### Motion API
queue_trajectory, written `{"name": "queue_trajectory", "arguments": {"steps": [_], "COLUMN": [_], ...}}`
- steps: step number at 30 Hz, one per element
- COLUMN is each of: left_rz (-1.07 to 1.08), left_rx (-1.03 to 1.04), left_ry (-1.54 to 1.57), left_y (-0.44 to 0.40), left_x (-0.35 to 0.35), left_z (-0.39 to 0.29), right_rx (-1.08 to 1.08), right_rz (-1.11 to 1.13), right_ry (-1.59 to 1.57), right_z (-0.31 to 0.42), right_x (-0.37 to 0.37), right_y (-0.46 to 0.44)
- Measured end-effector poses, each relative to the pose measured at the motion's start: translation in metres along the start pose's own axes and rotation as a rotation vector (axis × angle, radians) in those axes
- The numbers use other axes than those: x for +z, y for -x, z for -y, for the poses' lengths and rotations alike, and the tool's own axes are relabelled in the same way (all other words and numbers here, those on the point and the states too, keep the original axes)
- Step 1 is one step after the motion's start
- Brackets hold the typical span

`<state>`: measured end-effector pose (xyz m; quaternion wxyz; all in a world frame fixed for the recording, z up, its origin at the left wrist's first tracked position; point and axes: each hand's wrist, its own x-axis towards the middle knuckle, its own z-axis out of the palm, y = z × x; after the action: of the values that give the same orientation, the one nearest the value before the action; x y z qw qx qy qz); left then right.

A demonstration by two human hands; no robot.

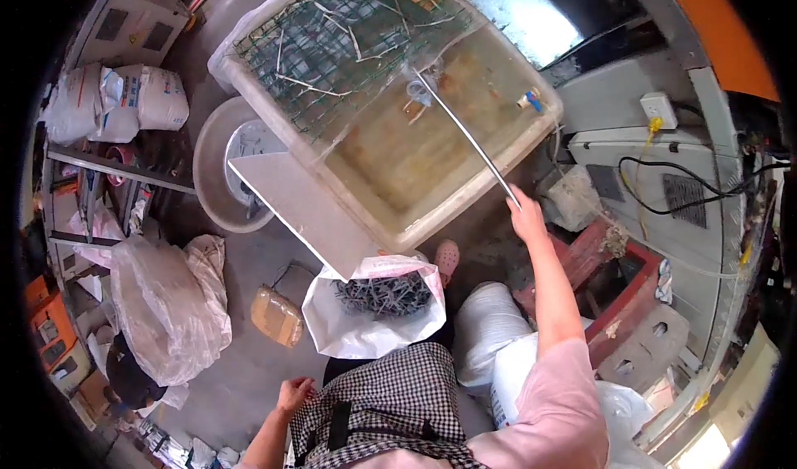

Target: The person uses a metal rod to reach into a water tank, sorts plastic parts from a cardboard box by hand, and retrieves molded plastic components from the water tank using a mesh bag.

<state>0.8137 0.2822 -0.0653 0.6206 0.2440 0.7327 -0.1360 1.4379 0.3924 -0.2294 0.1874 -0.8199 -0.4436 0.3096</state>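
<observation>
My right hand (526, 213) is closed round the near end of a long metal rod (469, 137), which slants up and left over a large water tub (398, 238). At its far end, a small clear round piece (419, 93) is at the murky water. A green wire grid (332, 46) with pale strips lies over the tub's far left part. My left hand (294, 394) hangs beside the checked apron (390, 390), its fingers loosely curled; what it holds, if anything, is too small to tell. An open white sack (332, 324) of dark thin pieces (386, 295) stands before me.
A flat board (299, 212) leans between the tub and sack, near a round basin (207, 170). Left are filled bags (162, 100) and a plastic sheet (162, 311). A taped package (277, 315) lies on the floor. Right are a red frame (635, 290) and hanging cables (664, 212).
</observation>
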Motion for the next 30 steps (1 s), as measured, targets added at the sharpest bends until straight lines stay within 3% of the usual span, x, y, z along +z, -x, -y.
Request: {"name": "queue_trajectory", "arguments": {"steps": [3, 5, 11, 16, 20, 22, 23, 28, 30], "left_rz": [0.007, 0.015, 0.037, 0.015, -0.007, -0.007, -0.006, 0.010, 0.009], "left_rx": [0.047, 0.061, 0.119, 0.144, 0.087, 0.092, 0.084, 0.019, 0.053], "left_ry": [-0.020, -0.065, 0.002, -0.065, -0.042, -0.024, -0.016, 0.017, 0.035], "left_y": [-0.012, -0.020, -0.004, -0.005, -0.009, -0.008, -0.006, -0.014, -0.014], "left_x": [-0.007, -0.010, 0.001, -0.007, -0.011, -0.011, -0.008, 0.001, 0.004], "left_z": [0.000, -0.005, -0.033, -0.019, -0.011, -0.010, -0.009, 0.006, 0.008], "right_rx": [-0.037, 0.180, 0.270, 0.287, 0.139, 0.279, 0.177, 0.202, 0.090], "right_rz": [-0.020, 0.079, 0.114, 0.105, -0.001, 0.023, -0.058, -0.022, -0.048], "right_ry": [0.037, 0.120, 0.145, 0.116, -0.018, -0.046, -0.102, -0.073, -0.102], "right_z": [-0.017, -0.001, 0.014, 0.008, 0.003, 0.016, 0.007, 0.018, 0.004], "right_x": [-0.047, -0.078, -0.098, -0.060, -0.021, -0.011, 0.002, 0.023, 0.042], "right_y": [0.089, 0.141, 0.209, 0.197, 0.162, 0.141, 0.130, 0.047, 0.014]}}
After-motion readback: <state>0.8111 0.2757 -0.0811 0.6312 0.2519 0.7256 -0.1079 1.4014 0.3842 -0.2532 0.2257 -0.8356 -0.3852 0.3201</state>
